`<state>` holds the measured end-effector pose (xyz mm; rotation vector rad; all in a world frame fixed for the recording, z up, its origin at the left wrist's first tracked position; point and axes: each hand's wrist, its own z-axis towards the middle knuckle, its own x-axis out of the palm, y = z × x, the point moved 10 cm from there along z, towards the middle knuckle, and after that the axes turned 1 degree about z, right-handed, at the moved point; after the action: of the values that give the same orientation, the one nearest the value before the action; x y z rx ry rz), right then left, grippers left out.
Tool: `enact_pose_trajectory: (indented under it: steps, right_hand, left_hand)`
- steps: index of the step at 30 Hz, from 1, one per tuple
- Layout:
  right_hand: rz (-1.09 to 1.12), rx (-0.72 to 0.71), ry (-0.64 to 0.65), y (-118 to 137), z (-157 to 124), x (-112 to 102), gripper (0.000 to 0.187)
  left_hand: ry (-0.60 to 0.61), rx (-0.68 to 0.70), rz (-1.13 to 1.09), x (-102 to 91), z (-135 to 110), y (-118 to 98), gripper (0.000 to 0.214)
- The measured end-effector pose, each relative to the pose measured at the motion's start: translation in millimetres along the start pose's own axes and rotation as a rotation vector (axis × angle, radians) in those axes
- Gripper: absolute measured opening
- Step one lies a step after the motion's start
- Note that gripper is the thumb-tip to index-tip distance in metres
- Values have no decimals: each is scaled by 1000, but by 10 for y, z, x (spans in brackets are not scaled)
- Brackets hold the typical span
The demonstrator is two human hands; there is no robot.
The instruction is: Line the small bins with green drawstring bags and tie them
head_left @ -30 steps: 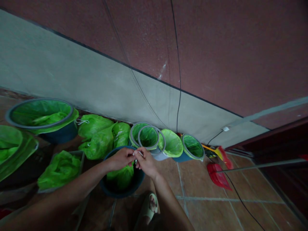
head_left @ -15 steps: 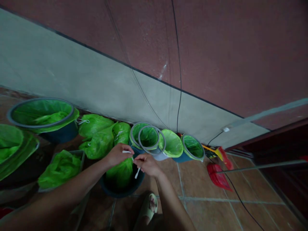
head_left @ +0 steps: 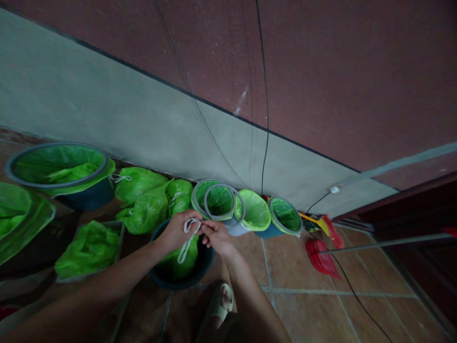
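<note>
A white drawstring [head_left: 184, 251] hangs in a loop from my fingers, over a green garbage bag [head_left: 185, 265] in a dark bucket [head_left: 173, 285]. My left hand [head_left: 177, 230] is closed on the drawstring, which curls around its fingers. Close against it, my right hand [head_left: 217, 237] pinches the same string with thumb and forefinger. Both hands are just above the bucket, and the fingertips partly hide where the string is held.
Tied green bags [head_left: 146, 209] lie against the wall. Lined bins [head_left: 284, 216] stand to the right, with a larger lined bin [head_left: 89, 193] at left. A grey tray [head_left: 120, 238] holds a crumpled green bag. A red dustpan [head_left: 320, 257] and a black cable [head_left: 352, 283] lie on the tiles.
The white drawstring, earlier with short ends showing at each hand, now forms a long loop dangling below the left hand. The hands have come closer together and the left fingers have curled.
</note>
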<state>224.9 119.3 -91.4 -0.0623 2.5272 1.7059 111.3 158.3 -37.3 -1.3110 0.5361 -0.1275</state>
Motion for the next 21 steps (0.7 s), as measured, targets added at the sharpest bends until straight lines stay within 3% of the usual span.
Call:
enact_pose_trajectory:
  steps: [3,8,11,14,17,21]
  right_hand:
    - [48,12,9,-3,-17,-3,28]
    - [-2,-19,-68,-1,5,-87,21]
    - [-241,-103,-146,72,15,-167,19]
    - [-630,-164,-230,156,-6,-231,22]
    - [-957,-49,-263,84,-11,-296,22]
    - [-1093,48,-202,-37,-9,-269,27]
  left_hand:
    - [10,-62,-51,12,28,105,18]
    - [136,-202,-93,75,83,273,21]
    - [211,-217,60,71,86,304,22]
    - [232,-132,443,5,75,311,21]
    - [212,-118,754,-78,35,420,23]
    - [229,-159,807,-94,-22,582,24]
